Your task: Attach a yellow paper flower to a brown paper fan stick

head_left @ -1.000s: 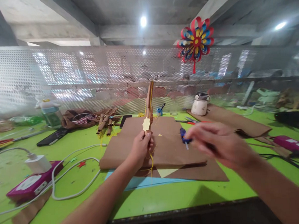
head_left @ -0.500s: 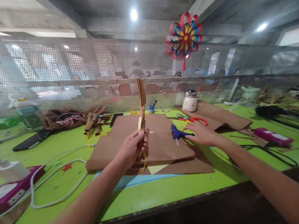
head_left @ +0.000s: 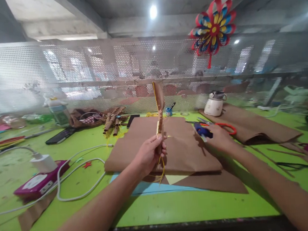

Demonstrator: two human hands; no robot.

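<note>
Blue glue gun (head_left: 203, 131) now raised off brown sheet (head_left: 135, 148), gripped in my right hand (head_left: 220, 138); previously only reached for. Left hand (head_left: 152, 152) pinches paper piece (head_left: 159, 97) upright above sheet. Both hands occupied.

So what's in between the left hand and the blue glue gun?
In the head view, brown paper spreads beneath the gap between the left hand and the blue glue gun, with a small yellow patch showing near the hand.

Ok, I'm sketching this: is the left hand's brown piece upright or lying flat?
Upright: the brown piece rises steeply from the left hand.
</note>
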